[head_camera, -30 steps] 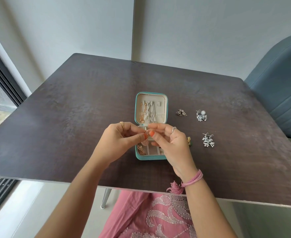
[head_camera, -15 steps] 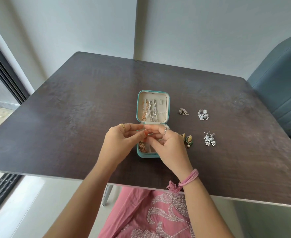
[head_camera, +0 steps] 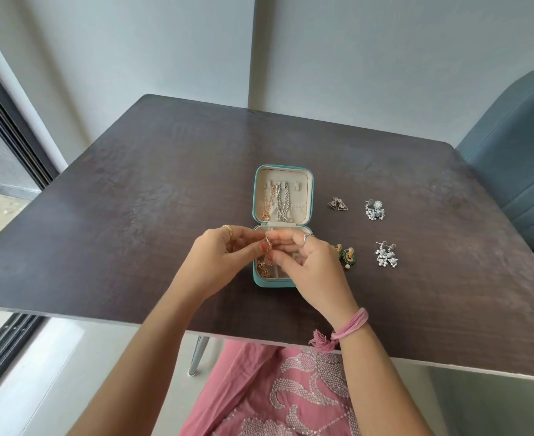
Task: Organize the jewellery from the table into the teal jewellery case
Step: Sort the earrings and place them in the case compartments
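The teal jewellery case point(head_camera: 283, 170) lies open on the dark table point(head_camera: 133, 199), with a gold chain point(head_camera: 267, 201) and a silver chain point(head_camera: 283, 202) hanging in its lid. Above its lower tray, my left hand point(head_camera: 218, 259) and my right hand point(head_camera: 309, 262) meet and both pinch a small rose-gold earring point(head_camera: 268, 244) between fingertips. More rose-gold pieces point(head_camera: 263, 267) lie in the tray's left compartment; my hands hide much of the tray.
To the right of the case lie a triangular earring pair point(head_camera: 338, 203), two silver cluster earring pairs point(head_camera: 375, 210) point(head_camera: 386, 258) and a green-gold pair point(head_camera: 347, 255) beside my right hand. A blue chair point(head_camera: 517, 171) stands at the right; the table's near edge is close.
My hands have stayed together over the tray, working the small earring; my right hand has shifted slightly left, uncovering the green-gold pair. The camera view has tilted a little.
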Demonstrator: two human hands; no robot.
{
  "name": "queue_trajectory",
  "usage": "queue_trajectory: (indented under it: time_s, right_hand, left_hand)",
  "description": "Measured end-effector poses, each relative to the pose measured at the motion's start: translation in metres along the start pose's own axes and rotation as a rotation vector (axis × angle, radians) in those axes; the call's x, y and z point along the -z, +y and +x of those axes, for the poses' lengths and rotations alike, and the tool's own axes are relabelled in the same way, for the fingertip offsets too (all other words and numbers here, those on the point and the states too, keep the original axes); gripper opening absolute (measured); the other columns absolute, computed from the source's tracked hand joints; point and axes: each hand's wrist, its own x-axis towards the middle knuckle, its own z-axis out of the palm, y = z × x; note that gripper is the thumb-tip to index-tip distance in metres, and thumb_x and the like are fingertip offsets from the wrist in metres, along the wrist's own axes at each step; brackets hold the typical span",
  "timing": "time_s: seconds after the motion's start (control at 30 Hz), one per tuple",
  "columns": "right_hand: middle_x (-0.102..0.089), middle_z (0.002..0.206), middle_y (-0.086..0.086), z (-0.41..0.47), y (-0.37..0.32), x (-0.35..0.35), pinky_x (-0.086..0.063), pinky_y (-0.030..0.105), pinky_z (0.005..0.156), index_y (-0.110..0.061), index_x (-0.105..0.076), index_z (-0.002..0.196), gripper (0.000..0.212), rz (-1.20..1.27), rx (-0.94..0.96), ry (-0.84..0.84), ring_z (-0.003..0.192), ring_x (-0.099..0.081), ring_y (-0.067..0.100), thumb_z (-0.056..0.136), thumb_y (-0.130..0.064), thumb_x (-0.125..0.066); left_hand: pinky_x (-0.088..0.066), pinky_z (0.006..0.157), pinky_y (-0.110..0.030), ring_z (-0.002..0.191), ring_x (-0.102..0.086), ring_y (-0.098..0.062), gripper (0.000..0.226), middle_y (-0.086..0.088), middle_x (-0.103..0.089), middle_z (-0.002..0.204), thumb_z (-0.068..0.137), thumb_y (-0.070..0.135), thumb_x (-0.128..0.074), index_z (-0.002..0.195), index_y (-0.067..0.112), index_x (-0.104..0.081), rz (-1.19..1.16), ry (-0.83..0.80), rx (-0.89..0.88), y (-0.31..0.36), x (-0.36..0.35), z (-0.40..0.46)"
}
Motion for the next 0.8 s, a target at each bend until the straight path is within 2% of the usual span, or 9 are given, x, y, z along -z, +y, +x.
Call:
queue_trajectory:
  time_s: [0.13, 0.3, 0.37, 0.43, 0.53, 0.67, 0.8]
  right_hand:
    - [-0.072, 0.102, -0.007, -0.0006, -0.0028, -0.0015, -0.054, 0.021, 0.084, -0.021, -0.067, 0.109, 0.028, 0.014, 0.014, 0.012, 0.090, -0.068, 0.000, 0.085, -0.007, -0.068]
    - [-0.072, 0.104, -0.007, -0.0009, -0.0025, -0.0040, -0.053, 0.020, 0.086, -0.020, -0.067, 0.110, 0.028, 0.006, 0.017, 0.021, 0.094, -0.068, -0.001, 0.086, -0.006, -0.067]
    - [-0.073, 0.103, -0.006, -0.0009, -0.0021, -0.0047, -0.054, 0.020, 0.086, -0.020, -0.067, 0.111, 0.028, 0.002, 0.019, 0.028, 0.094, -0.068, -0.001, 0.086, -0.006, -0.067]
    - [-0.073, 0.103, -0.006, -0.0005, -0.0014, -0.0054, -0.054, 0.021, 0.086, -0.019, -0.067, 0.111, 0.028, -0.020, 0.022, 0.037, 0.093, -0.068, -0.001, 0.086, -0.006, -0.067]
    - [-0.073, 0.102, -0.007, -0.0005, -0.0010, -0.0066, -0.054, 0.020, 0.085, -0.018, -0.067, 0.110, 0.028, -0.049, 0.031, 0.045, 0.092, -0.068, -0.002, 0.086, -0.004, -0.066]
    - [-0.068, 0.096, -0.016, -0.0019, -0.0004, -0.0070, -0.054, 0.015, 0.078, -0.018, -0.068, 0.107, 0.027, -0.115, 0.070, 0.061, 0.088, -0.067, -0.005, 0.085, -0.003, -0.066]
    - [-0.070, 0.098, -0.008, -0.0019, 0.0016, -0.0066, -0.056, 0.018, 0.073, -0.021, -0.069, 0.106, 0.026, -0.184, 0.082, 0.073, 0.085, -0.068, 0.000, 0.084, -0.006, -0.068]
  left_hand:
    - [-0.050, 0.066, -0.010, 0.073, -0.068, 0.002, 0.011, 0.012, -0.074, 0.079, 0.083, 0.028, -0.072, 0.094, 0.029, -0.072, 0.014, 0.016, -0.022, -0.0001, -0.0009, 0.0012]
    - [-0.042, 0.058, -0.006, 0.060, -0.059, 0.006, 0.011, 0.014, -0.070, 0.073, 0.082, 0.031, -0.072, 0.092, 0.030, -0.072, 0.070, 0.037, -0.061, 0.0016, -0.0008, 0.0028]
    - [-0.043, 0.055, -0.010, 0.057, -0.058, 0.004, 0.009, 0.013, -0.070, 0.070, 0.082, 0.032, -0.071, 0.091, 0.032, -0.072, 0.099, 0.042, -0.071, 0.0023, -0.0017, 0.0035]
    - [-0.050, 0.059, -0.016, 0.063, -0.063, -0.001, 0.007, 0.010, -0.072, 0.073, 0.083, 0.031, -0.071, 0.090, 0.034, -0.071, 0.098, 0.046, -0.057, 0.0021, -0.0031, 0.0042]
    - [-0.049, 0.061, -0.011, 0.067, -0.065, 0.004, 0.007, 0.013, -0.072, 0.076, 0.083, 0.029, -0.071, 0.090, 0.031, -0.071, 0.089, 0.045, -0.034, 0.0015, -0.0057, 0.0048]
    - [-0.056, 0.072, -0.018, 0.074, -0.068, 0.002, 0.007, 0.013, -0.073, 0.081, 0.083, 0.028, -0.072, 0.090, 0.029, -0.071, 0.095, 0.029, -0.021, 0.0011, -0.0074, 0.0067]
    - [-0.053, 0.068, -0.014, 0.070, -0.066, 0.004, 0.006, 0.013, -0.073, 0.079, 0.082, 0.030, -0.073, 0.088, 0.029, -0.072, 0.143, 0.037, -0.015, 0.0008, -0.0073, 0.0062]
